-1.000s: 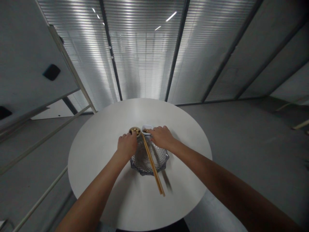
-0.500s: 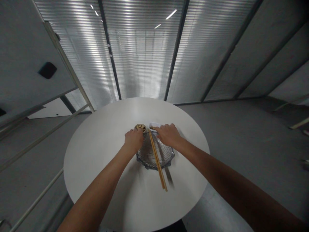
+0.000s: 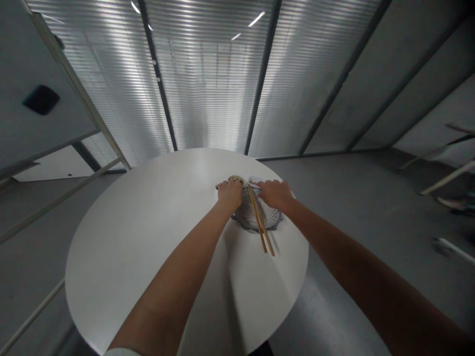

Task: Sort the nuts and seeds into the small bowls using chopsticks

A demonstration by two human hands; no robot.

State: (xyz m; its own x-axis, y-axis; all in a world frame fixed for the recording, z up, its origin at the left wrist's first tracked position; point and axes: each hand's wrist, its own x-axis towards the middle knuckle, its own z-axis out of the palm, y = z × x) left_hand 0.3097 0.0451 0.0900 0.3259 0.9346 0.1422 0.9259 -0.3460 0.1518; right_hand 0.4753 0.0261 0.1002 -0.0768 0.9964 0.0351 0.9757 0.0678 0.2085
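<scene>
A clear, ridged glass bowl (image 3: 249, 215) with a wavy rim stands toward the far right of the round table. My left hand (image 3: 230, 194) is closed at its left side, fingers curled over the rim. On the other side my right hand (image 3: 275, 193) is closed at the bowl's right edge, its fingertips close to a small white dish (image 3: 255, 179). A small round container (image 3: 236, 179) with dark markings or pieces sits at the far rim, partly behind my left fingers. Two wooden chopsticks (image 3: 259, 222) lie across the bowl, their ends jutting toward me.
The white round tabletop (image 3: 148, 232) extends left and toward me. A pale metal frame with a board (image 3: 44, 133) stands at the left. Windows with blinds (image 3: 208, 99) rise behind the table. Furniture legs (image 3: 445, 178) show on the floor at the right.
The bowl, with chopsticks, round container and white dish, has moved away from me and to the right across the table, both hands moving along with it. The camera view has shifted too.
</scene>
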